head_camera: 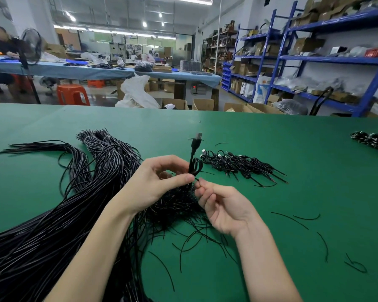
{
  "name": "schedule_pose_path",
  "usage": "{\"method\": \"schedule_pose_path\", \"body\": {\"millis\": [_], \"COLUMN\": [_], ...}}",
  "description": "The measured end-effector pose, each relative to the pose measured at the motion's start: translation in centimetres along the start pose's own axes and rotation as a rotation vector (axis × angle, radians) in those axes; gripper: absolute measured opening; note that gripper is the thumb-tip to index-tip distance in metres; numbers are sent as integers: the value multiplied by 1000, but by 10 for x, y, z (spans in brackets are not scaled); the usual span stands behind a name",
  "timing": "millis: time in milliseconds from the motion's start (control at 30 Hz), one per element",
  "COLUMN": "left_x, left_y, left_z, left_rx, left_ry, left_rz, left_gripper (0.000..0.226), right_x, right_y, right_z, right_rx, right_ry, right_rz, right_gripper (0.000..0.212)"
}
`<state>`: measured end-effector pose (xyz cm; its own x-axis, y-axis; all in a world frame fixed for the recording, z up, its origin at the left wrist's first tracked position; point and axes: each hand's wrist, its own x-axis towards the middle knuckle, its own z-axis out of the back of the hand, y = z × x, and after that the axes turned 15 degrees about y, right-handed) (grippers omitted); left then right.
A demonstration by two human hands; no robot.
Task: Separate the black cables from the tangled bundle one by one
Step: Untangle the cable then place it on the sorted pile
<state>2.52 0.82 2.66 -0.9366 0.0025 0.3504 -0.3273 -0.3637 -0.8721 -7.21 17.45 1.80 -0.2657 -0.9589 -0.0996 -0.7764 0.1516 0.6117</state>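
The left hand [159,182] is pinching a looped thin black cable with a USB plug [195,159], holding it upright. The right hand [220,205], fingers curled, is pinching a strand just below. Underneath, the tangled bundle of long black cables [79,214] is sprawling across the green table mat [271,138]; coiled cables [238,164] are lying nearby.

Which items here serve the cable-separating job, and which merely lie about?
In use: left hand, right hand, looped black USB cable, tangled bundle of long black cables.

Lying about: short black cut-off wire pieces, row of coiled black cables, green table mat.
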Motion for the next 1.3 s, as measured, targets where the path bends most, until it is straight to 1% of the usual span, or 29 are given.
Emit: {"method": "schedule_pose_path", "body": {"millis": [67,100,133,167,233,300,433,500,533,633,700,767,867,900,933,967,1033,1100,1167,1233,1300], "left_x": [-1,-1,-1,-2,-1,1,3,3,3,2,1,1,3,4,4,5,4,4,3,3,3], "left_y": [-1,-1,0,1,7,10,11,11,11,12,14,16,18,18,20,22,26,30,31,30,29], "left_z": [3,4,5,5,2,0,-2,-1,0,2,2,0,-2,-2,-3,-4,-10,-14,-15,-15,-15], "left_rx": [74,89,93,91,93,64,-49,-82,-99,-123,-147,-186,-237,-229,-210,-190,-172,-182,-169,-170,-236], "left_ry": [27,25,10,-15,-78,-127,-107,-87,-69,-25,-24,-31,-50,-63,-80,-103,-155,-166,-121,-58,-32], "left_rz": [-3,8,31,65,159,226,277,295,298,294,281,257,192,179,180,196,230,221,212,207,195], "left_gripper": [12,13,14,16,20,22,25,28,31,37,35,29,22,21,20,20,18,19,20,21,21], "right_x": [1,1,2,3,5,4,5,6,6,5,5,7,11,12,13,14,17,19,21,21,20], "right_y": [-4,-5,-5,-5,-5,-3,-4,-4,-4,-5,-5,-6,-8,-10,-11,-13,-16,-19,-21,-22,-20], "right_z": [2,1,1,1,1,3,5,6,6,7,7,4,1,2,4,7,14,17,20,22,24], "right_rx": [122,103,-3,-183,-616,-950,-1447,-1560,-1575,-1612,-1531,-1279,-744,-621,-575,-598,-717,-798,-841,-860,-793], "right_ry": [47,53,26,-33,-194,-294,-309,-304,-293,-278,-288,-267,-218,-217,-221,-232,-257,-271,-303,-315,-302], "right_rz": [-9,-5,10,46,174,325,527,626,655,702,681,585,407,348,299,265,260,292,334,369,357], "right_gripper": [14,13,9,6,5,2,11,7,2,4,4,11,13,12,10,8,5,17,18,14,10]}}
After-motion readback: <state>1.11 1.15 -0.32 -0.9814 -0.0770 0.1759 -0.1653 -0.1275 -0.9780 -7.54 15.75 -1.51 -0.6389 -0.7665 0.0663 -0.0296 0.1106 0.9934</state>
